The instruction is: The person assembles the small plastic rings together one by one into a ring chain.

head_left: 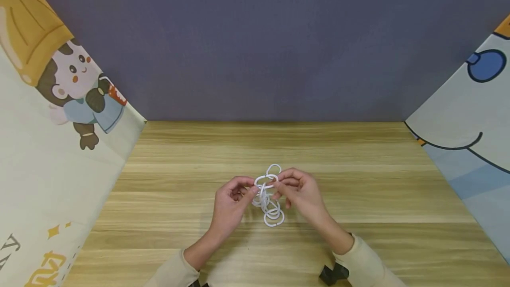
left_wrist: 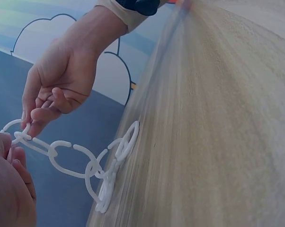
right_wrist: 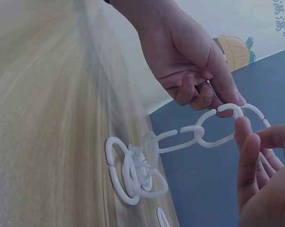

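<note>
A chain of white plastic C-shaped rings (head_left: 264, 200) hangs between the two hands above the wooden table. My left hand (head_left: 231, 203) pinches one side of an upper ring (head_left: 260, 176) between thumb and fingertips. At the other side of that ring, the thumb and index finger of my right hand (head_left: 304, 194) pinch where it meets the topmost ring (head_left: 274, 164). In the left wrist view, linked rings (left_wrist: 62, 169) slope from the fingers down to the tabletop. The lower rings (right_wrist: 115, 182) lie bunched on the wood in the right wrist view, with small gaps showing in several.
The wood-grain table (head_left: 179, 154) spreads around the hands. A dark blue-grey panel (head_left: 271, 48) stands behind it. Cartoon-printed panels flank it at the left (head_left: 28, 145) and right (head_left: 450, 114). Black wrist mounts (head_left: 334, 273) sit by the cream sleeves (head_left: 370, 262).
</note>
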Motion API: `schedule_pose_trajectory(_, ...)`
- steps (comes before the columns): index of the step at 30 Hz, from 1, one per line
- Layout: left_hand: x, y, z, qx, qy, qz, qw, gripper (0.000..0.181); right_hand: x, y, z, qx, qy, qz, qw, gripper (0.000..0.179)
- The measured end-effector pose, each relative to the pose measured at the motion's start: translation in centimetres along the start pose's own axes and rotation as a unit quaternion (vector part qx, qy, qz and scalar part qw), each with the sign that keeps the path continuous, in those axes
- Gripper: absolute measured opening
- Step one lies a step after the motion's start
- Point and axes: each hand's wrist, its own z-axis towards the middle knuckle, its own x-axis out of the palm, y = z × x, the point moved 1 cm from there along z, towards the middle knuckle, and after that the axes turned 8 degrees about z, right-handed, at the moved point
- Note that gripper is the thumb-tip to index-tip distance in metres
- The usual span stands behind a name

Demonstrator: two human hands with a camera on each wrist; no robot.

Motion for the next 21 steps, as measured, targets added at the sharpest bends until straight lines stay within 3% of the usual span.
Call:
schedule_pose_trajectory(4,0.1,0.1,0.0,-0.014,-0.01,0.001,0.9999,0.014,0.0,-0.3,-0.1,-0.001,0.014,-0.008,0.9999,0.017)
schedule_pose_trajectory(11,0.2,0.4,0.1,-0.013,-0.027,-0.003,0.9996,0.012,-0.2,-0.6,0.0,0.001,-0.001,-0.07,0.9976,0.013)
schedule_pose_trajectory(21,0.2,0.5,0.3,-0.006,-0.04,-0.008,0.9991,0.011,-1.0,-0.9,0.6,-0.032,0.01,-0.062,0.9976,0.018)
